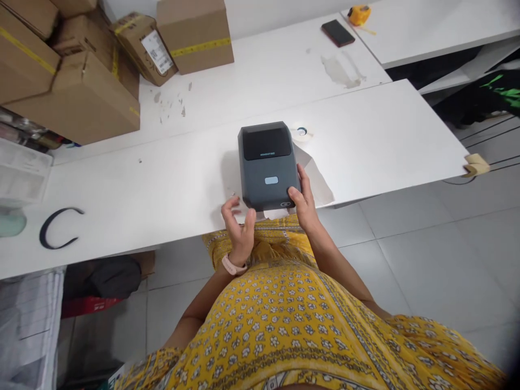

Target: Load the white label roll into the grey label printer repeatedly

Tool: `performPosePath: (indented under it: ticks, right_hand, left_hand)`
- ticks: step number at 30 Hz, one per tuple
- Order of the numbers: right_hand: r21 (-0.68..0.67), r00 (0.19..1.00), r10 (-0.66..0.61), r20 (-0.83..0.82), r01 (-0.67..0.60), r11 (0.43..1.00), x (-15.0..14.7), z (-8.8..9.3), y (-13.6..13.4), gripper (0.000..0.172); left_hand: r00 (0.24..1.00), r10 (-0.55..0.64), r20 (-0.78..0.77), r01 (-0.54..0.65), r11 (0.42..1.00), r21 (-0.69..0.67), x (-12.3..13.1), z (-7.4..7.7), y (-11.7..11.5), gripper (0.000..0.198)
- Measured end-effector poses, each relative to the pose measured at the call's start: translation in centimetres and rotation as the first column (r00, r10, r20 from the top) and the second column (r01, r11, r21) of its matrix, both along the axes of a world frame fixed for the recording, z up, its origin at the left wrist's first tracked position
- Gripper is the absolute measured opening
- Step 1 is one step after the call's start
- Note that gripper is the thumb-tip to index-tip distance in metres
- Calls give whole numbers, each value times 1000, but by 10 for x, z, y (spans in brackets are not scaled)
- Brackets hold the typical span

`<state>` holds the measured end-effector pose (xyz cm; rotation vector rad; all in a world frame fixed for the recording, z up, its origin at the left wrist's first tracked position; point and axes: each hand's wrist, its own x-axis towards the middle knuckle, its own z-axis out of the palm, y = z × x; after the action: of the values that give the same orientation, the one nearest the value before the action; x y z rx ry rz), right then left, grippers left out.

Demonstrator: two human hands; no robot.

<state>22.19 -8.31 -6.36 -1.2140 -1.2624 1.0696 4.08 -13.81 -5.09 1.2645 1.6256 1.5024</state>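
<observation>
A dark grey label printer (268,170) with a black glossy window and a light blue button is at the table's front edge. My right hand (304,203) grips its right side near the front corner, thumb on top and fingers along the side. Beside its front left corner is my left hand (240,225), thumb and fingers apart; whether the thumb touches the printer I cannot tell. White paper (314,173) lies partly under the printer on the right. Just behind that side sits a small roll of white labels (301,131).
Cardboard boxes (97,97) are stacked at the back left. A black headband (46,230) lies at the left, near a clear plastic container (24,168). A phone (338,33) and a yellow tape measure (359,15) are at the back right. Foam padding (476,164) covers the right table corner.
</observation>
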Motion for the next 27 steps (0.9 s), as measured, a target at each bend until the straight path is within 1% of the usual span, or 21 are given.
performPosePath:
  ticks: [1,2,3,4,5,6,8,12,15,18,20,21,23,25,27]
  right_hand:
    - [-2,1000,2,4,-2,1000,0,0,0,86]
    - [2,1000,3,15,-3,1000,0,-1,-1,85]
    - [12,1000,2,30,-2,1000,0,-2,-1,83]
    - [25,999,-1,46,0,1000,0,-3,-1,82]
    - [36,998,-4,59,2,999,0,-3,0,81]
    - [45,998,-7,64,4,999,1,-4,0,81]
    - [52,998,-6,58,3,999,2,-3,1,82]
    - [56,999,8,40,-10,998,3,-2,4,86]
    - [68,999,7,48,-11,998,4,-6,5,85]
    - [94,996,6,90,-15,995,2,-9,4,78]
    - [152,985,-48,166,22,988,0,-4,1,72]
    - [202,968,-99,230,52,978,-1,0,-1,67]
    - [338,898,-219,382,86,937,-4,13,-5,52]
    - [454,807,-287,517,26,890,-6,26,-8,38]
    - [500,736,-301,606,-58,864,-8,33,-10,32]
  left_hand:
    - [999,-19,29,21,999,-50,1,-1,-9,39]
    - [992,-86,87,96,988,-120,3,-2,-17,35]
    - [973,-163,166,193,963,-188,5,-3,-21,37]
    - [939,-232,255,294,925,-241,9,-3,-23,40]
    - [901,-274,336,370,889,-268,12,-3,-23,42]
    - [872,-284,399,410,869,-277,17,-2,-20,43]
    - [845,-255,471,417,865,-280,25,1,-12,44]
    - [838,-195,510,394,863,-317,36,8,-2,44]
    - [848,-180,498,369,876,-311,39,10,-3,43]
    - [867,-199,457,359,886,-294,37,8,-4,44]
    - [874,-236,424,375,883,-282,35,7,-4,46]
    - [877,-255,408,386,879,-280,34,7,-3,46]
    - [879,-284,384,404,871,-280,31,6,-4,45]
    - [881,-310,358,415,869,-268,27,6,-8,45]
    - [891,-326,317,407,882,-237,22,5,-14,46]
